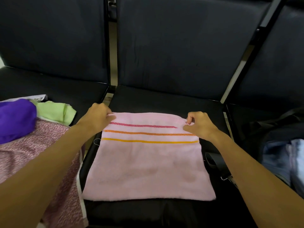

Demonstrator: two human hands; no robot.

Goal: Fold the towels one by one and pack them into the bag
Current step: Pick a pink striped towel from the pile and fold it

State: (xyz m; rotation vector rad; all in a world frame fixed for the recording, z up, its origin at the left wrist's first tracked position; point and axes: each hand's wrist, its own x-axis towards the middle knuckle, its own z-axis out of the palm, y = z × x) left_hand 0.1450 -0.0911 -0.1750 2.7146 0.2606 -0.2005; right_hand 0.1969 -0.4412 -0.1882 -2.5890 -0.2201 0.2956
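Head cam view, looking down at a row of dark padded seats: the pink towel (148, 165) lies flat on the middle seat (164, 99), three stripes across its far part (pink, orange, yellow), no brand tag or writing readable anywhere on it. The left hand (98, 117) has its grip pinching the far left corner of the towel, and the right hand (199, 124) has its grip pinching the far right corner, fingers curled tight on the fabric, both forearms running along the towel's sides. The towel's near edge sits a bit back from the seat's front edge and there's a bare strip of seat beyond the far edge up to the backrest, so some open room there. On the left seat there's a pile: a purple towel (14, 119), a light green towel (56, 111) just beside it, and a pink speckled towel (32, 155) spread under them, hanging close to the gap between seats. On the right the dark bag (279, 129) sits open with light blue cloth (283, 158) inside it, its strap (217, 165) with a metal clip lying just beside the pink towel's right edge
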